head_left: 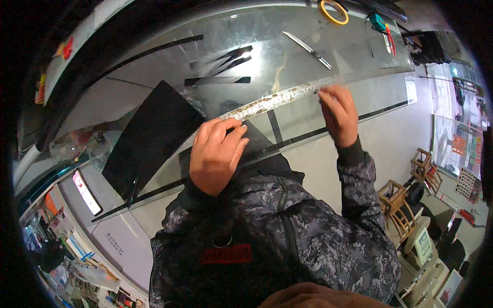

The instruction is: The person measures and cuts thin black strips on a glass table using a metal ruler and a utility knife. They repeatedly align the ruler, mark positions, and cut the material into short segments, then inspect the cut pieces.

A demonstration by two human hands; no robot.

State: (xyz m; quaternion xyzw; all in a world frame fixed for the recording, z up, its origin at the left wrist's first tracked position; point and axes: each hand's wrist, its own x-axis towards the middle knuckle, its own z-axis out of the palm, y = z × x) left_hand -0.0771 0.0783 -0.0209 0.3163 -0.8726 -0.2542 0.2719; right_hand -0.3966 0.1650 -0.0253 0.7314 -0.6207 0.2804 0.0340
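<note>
A worn, rust-spotted metal ruler (272, 101) lies at a slant across the glass tabletop (287, 56). My left hand (214, 154) is closed over its left end, fingers curled on the metal. Near the ruler's right part, my right hand (339, 115) is slightly blurred, with thumb and fingers drawn together. A small dark tip shows at those fingers, but what they hold is unclear. Left of my left hand lies a large black sheet (154, 136). Several narrow black strips (218, 80) lie beyond the ruler.
A utility knife (308, 50), a yellow tape roll (334, 11) and a green tape measure (377, 22) lie toward the far right. At left are a lit phone (87, 192) and clear round glassware (99, 149). Wooden chairs (403, 213) stand at right.
</note>
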